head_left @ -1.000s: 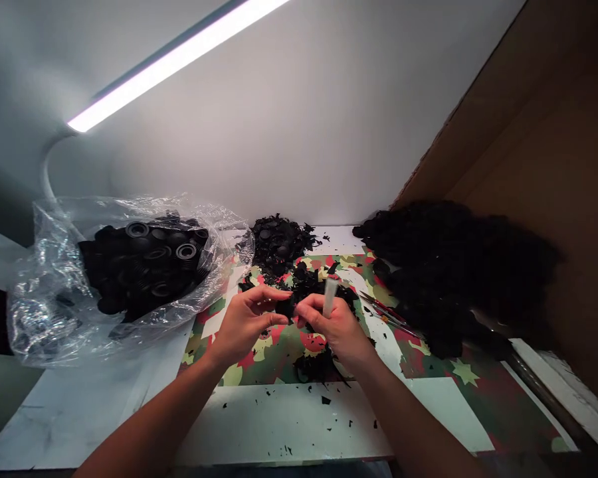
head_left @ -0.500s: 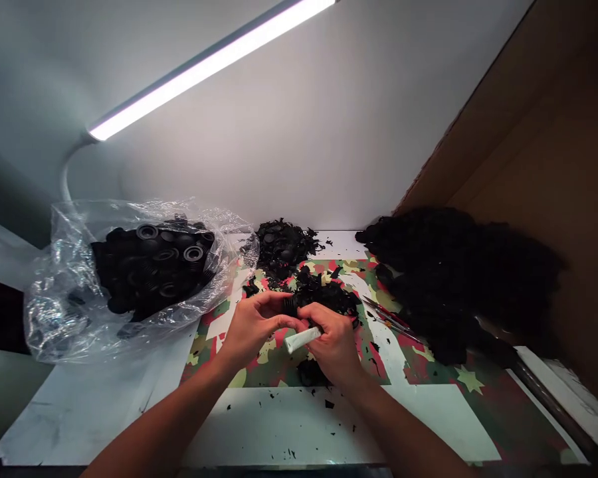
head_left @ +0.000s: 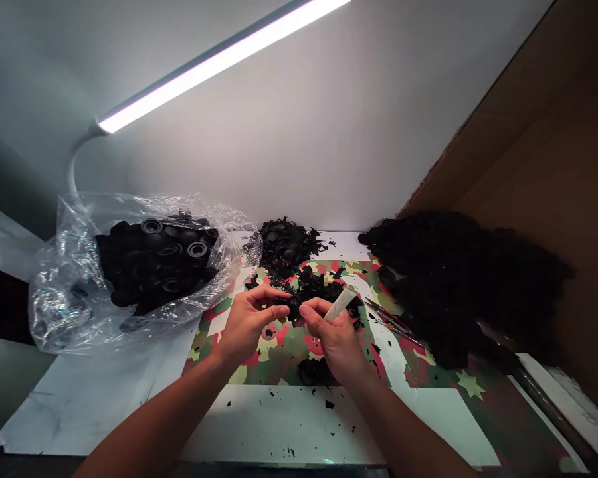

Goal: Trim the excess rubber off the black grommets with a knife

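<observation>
My left hand pinches a small black ribbed rubber part between thumb and fingers. From the other side, the thumb and forefinger of my right hand close at the same part. Tucked in that right hand is a slim tool with a white handle, which points up and to the right; its working end is hidden. Just behind my fingers lie black rubber scraps, and a smaller dark clump lies below my right hand.
At left, a clear plastic bag holds several black ribbed parts. A heap of black pieces sits at the back. Thin tools lie beside a large black pile at right, by a cardboard wall. A lamp hangs above.
The white handle has swung from pointing down-left under my right palm to pointing up-right above that hand. The rubber part has turned between my fingers. The view has shifted slightly.
</observation>
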`<state>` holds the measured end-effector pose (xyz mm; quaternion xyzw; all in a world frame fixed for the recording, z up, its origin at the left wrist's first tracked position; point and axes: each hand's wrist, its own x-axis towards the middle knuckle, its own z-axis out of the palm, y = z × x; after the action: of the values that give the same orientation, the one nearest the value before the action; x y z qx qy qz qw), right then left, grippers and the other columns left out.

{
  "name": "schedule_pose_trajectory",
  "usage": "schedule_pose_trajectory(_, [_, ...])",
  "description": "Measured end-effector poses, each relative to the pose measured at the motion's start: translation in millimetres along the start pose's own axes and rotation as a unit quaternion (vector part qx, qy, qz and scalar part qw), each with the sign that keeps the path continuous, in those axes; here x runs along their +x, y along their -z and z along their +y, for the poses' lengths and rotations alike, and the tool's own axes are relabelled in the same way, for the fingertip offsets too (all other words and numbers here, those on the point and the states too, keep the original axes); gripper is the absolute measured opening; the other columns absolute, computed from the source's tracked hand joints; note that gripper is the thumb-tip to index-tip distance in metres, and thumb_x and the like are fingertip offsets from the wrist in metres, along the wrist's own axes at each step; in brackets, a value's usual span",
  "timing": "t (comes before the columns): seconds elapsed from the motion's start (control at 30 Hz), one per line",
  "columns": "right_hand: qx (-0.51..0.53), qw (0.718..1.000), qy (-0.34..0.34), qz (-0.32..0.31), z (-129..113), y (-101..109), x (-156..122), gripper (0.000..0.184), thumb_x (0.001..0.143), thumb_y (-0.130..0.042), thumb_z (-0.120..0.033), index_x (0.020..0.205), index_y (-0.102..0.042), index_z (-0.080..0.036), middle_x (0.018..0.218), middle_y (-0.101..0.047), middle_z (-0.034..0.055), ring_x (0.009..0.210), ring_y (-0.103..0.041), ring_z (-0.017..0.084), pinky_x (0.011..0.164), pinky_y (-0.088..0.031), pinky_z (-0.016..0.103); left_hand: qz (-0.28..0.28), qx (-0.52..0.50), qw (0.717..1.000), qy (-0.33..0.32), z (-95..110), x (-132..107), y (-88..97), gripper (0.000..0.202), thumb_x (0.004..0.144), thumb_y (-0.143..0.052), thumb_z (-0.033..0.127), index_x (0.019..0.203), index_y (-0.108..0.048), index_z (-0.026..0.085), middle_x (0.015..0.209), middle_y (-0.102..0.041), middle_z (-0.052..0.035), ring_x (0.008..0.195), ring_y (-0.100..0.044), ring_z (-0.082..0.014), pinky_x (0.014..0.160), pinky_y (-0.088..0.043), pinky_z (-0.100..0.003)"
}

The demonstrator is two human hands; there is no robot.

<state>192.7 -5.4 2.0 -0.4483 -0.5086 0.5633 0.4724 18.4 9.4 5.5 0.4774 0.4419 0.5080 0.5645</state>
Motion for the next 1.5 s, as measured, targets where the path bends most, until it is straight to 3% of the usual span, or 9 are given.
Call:
schedule_pose_trajectory(0.13, [-0.010, 0.999, -0.030, -0.027, -1, 4, 2, 0.034, 0.086, -0.065, -0.049, 0.072, -0.063, -0.017, 0.067, -0.057, -0.0001, 0.055, -0.040, 0.010, 0.051, -0.033, 0.024, 0.007, 0.030, 0.999, 0.014, -1, 0, 0.3, 0.021, 0.067, -0.085, 0.029, 0.078, -0.076, 0.014, 0.065, -0.062, 0.0003, 0.049, -0.058, -0.0122, 0.040, -0.045, -0.023])
schedule_pose_trajectory(0.23, [-0.103, 0.993, 0.049, 0.014, -5, 6, 2, 0.022, 0.087, -0.068, -0.042, 0.090, -0.069, -0.020, 0.078, -0.063, 0.0017, 0.064, -0.053, 0.014, 0.056, -0.042, 0.025, 0.001, 0.075, 0.997, 0.014, -1, 0, 1.2, 0.021, 0.068, -0.084, 0.031, 0.078, -0.076, 0.015, 0.065, -0.062, 0.0003, 0.046, -0.056, -0.0107, 0.041, -0.046, -0.023])
schedule_pose_trajectory(0.43, [-0.314, 0.910, 0.271, 0.018, -5, 7, -1, 0.019, 0.096, -0.056, -0.025, 0.098, -0.075, -0.023, 0.091, -0.072, 0.0079, 0.079, -0.067, 0.020, 0.072, -0.053, 0.031, 0.000, 0.162, 0.986, -0.037, 0, -1, 1.7, 0.017, 0.072, -0.082, 0.032, 0.079, -0.078, 0.017, 0.073, -0.066, -0.0027, 0.055, -0.058, -0.0124, 0.049, -0.049, -0.023])
schedule_pose_trajectory(0.63, [-0.421, 0.859, 0.292, -0.024, -2, 15, 1, 0.023, 0.097, -0.048, -0.020, 0.093, -0.071, -0.021, 0.082, -0.072, 0.0068, 0.072, -0.065, 0.018, 0.069, -0.047, 0.030, -0.016, 0.240, 0.967, -0.083, 1, -2, 0.6, 0.012, 0.074, -0.080, 0.031, 0.075, -0.077, 0.019, 0.070, -0.064, -0.0023, 0.056, -0.054, -0.0129, 0.051, -0.045, -0.024])
schedule_pose_trajectory(0.77, [-0.406, 0.881, 0.242, 0.003, -1, 10, 0, 0.019, 0.096, -0.049, -0.022, 0.084, -0.064, -0.021, 0.079, -0.067, 0.0044, 0.067, -0.059, 0.016, 0.063, -0.042, 0.027, -0.045, 0.262, 0.960, -0.088, 3, 2, 2.2, 0.018, 0.078, -0.077, 0.034, 0.070, -0.075, 0.017, 0.065, -0.062, -0.0020, 0.061, -0.054, -0.0139, 0.054, -0.042, -0.023])
schedule_pose_trajectory(0.9, [-0.371, 0.906, 0.201, 0.016, 1, 6, 3, 0.015, 0.095, -0.050, -0.022, 0.084, -0.060, -0.021, 0.078, -0.063, 0.0022, 0.065, -0.056, 0.015, 0.061, -0.040, 0.025, -0.072, 0.222, 0.972, -0.026, 9, 1, 3.4, 0.025, 0.076, -0.078, 0.040, 0.070, -0.072, 0.016, 0.061, -0.056, 0.0011, 0.052, -0.049, -0.0109, 0.048, -0.037, -0.022])
schedule_pose_trajectory(1.07, [-0.370, 0.907, 0.165, 0.115, -2, 32, 15, 0.010, 0.086, -0.055, -0.018, 0.080, -0.063, -0.021, 0.074, -0.064, 0.0014, 0.064, -0.055, 0.017, 0.062, -0.038, 0.028, -0.119, 0.180, 0.976, 0.015, 16, -5, 3.4, 0.031, 0.075, -0.078, 0.042, 0.065, -0.066, 0.015, 0.059, -0.054, 0.0020, 0.050, -0.048, -0.0095, 0.048, -0.039, -0.021])
schedule_pose_trajectory(1.27, [-0.204, 0.975, 0.084, -0.004, -7, 33, 12, 0.019, 0.088, -0.065, -0.036, 0.090, -0.076, -0.020, 0.083, -0.074, 0.0027, 0.076, -0.065, 0.019, 0.068, -0.048, 0.028, -0.109, 0.210, 0.972, 0.004, 9, -2, 5.5, 0.030, 0.076, -0.076, 0.040, 0.064, -0.065, 0.016, 0.060, -0.057, 0.0012, 0.053, -0.050, -0.0108, 0.050, -0.039, -0.021])
schedule_pose_trajectory(1.5, [-0.260, 0.950, 0.149, -0.082, -7, 18, 7, 0.016, 0.092, -0.062, -0.026, 0.095, -0.077, -0.022, 0.088, -0.076, 0.0031, 0.077, -0.068, 0.018, 0.072, -0.050, 0.029, -0.092, 0.278, 0.955, -0.051, 4, 1, 4.3, 0.025, 0.076, -0.075, 0.033, 0.059, -0.066, 0.016, 0.060, -0.057, 0.0014, 0.059, -0.048, -0.0121, 0.055, -0.035, -0.023])
